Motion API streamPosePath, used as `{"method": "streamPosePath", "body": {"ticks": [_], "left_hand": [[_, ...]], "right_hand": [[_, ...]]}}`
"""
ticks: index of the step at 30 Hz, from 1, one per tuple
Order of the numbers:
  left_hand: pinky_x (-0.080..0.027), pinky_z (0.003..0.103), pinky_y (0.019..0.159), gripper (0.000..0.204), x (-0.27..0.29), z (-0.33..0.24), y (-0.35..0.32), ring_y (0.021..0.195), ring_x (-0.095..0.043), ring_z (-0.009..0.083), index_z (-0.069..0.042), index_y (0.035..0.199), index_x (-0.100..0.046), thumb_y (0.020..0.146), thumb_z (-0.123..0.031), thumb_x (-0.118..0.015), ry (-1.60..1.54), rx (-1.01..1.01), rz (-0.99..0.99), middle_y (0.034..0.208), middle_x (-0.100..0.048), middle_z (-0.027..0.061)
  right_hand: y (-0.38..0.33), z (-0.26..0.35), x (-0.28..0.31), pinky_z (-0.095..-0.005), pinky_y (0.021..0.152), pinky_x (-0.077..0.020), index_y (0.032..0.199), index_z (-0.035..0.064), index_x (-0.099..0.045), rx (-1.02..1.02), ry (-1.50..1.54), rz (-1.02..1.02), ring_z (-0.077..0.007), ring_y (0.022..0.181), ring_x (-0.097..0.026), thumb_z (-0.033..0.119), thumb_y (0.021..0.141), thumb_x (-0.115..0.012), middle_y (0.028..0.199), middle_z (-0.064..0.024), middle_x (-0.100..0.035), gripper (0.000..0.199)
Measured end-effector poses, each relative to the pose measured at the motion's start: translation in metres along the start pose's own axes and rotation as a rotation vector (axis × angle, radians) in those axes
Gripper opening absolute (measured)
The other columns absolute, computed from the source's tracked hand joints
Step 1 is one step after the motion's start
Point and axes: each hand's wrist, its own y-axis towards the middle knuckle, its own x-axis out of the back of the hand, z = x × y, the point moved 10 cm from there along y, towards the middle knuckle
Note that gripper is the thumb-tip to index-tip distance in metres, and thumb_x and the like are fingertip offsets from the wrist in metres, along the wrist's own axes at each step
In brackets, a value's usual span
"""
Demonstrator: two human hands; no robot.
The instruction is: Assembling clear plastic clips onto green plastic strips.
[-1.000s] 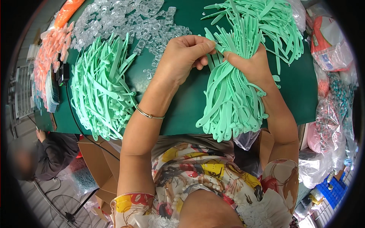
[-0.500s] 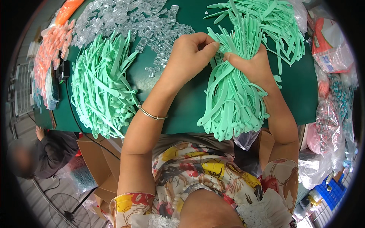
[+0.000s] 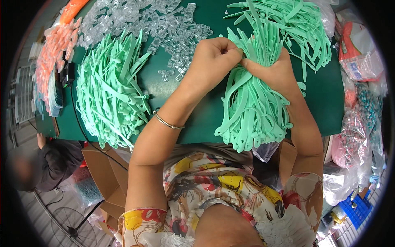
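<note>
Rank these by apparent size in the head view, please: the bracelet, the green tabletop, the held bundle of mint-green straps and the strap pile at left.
1. Green tabletop
2. Held strap bundle and left strap pile: too alike to rank
3. Bracelet

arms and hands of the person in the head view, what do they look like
The left hand and right hand are both without gloves. A thin, shiny metal bangle circles the left forearm; none shows on the right. The pale short sleeves have a red, yellow and brown print.
</note>
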Motion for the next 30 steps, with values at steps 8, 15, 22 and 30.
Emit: {"method": "streamPosePath", "body": {"ticks": [8,15,22,30], "left_hand": [[-0.024,0.018,0.046,0.016,0.007,-0.001,-0.004,0.052,-0.035,0.0026,-0.001,0.075,-0.059,0.081,-0.016,-0.060,-0.291,0.008,-0.084,0.065,-0.053,-0.0002],[-0.024,0.018,0.045,0.015,0.006,0.003,0.001,0.051,-0.036,0.0032,-0.003,0.076,-0.057,0.082,-0.017,-0.060,-0.243,0.039,-0.011,0.065,-0.053,-0.0004],[-0.032,0.018,0.045,0.017,0.004,-0.005,-0.001,0.052,-0.045,0.0040,-0.001,0.082,-0.059,0.082,-0.018,-0.061,-0.124,0.034,0.001,0.069,-0.056,-0.0005],[-0.037,0.018,0.047,0.019,0.001,-0.009,0.001,0.054,-0.050,0.0049,0.000,0.090,-0.060,0.080,-0.015,-0.066,0.108,-0.082,0.014,0.069,-0.057,0.0002]], "right_hand": [[0.000,-0.001,0.000,-0.0252,0.071,-0.0474,0.098,0.0019,-0.058,-0.025,-0.010,-0.005,-0.0094,0.078,-0.059,0.006,0.068,-0.070,0.087,-0.0031,-0.063,0.033],[0.001,-0.013,0.006,-0.0254,0.072,-0.0484,0.100,0.0004,-0.061,-0.090,0.181,0.003,-0.0103,0.080,-0.060,0.002,0.071,-0.068,0.091,-0.0054,-0.065,0.030],[0.001,-0.013,0.008,-0.0259,0.073,-0.0490,0.100,-0.0004,-0.060,-0.046,0.174,-0.004,-0.0115,0.081,-0.061,0.002,0.072,-0.067,0.092,-0.0058,-0.065,0.029],[-0.001,-0.007,0.008,-0.0264,0.074,-0.0496,0.100,-0.0003,-0.058,-0.013,0.154,-0.032,-0.0126,0.082,-0.062,0.001,0.073,-0.066,0.092,-0.0069,-0.065,0.028]]}}
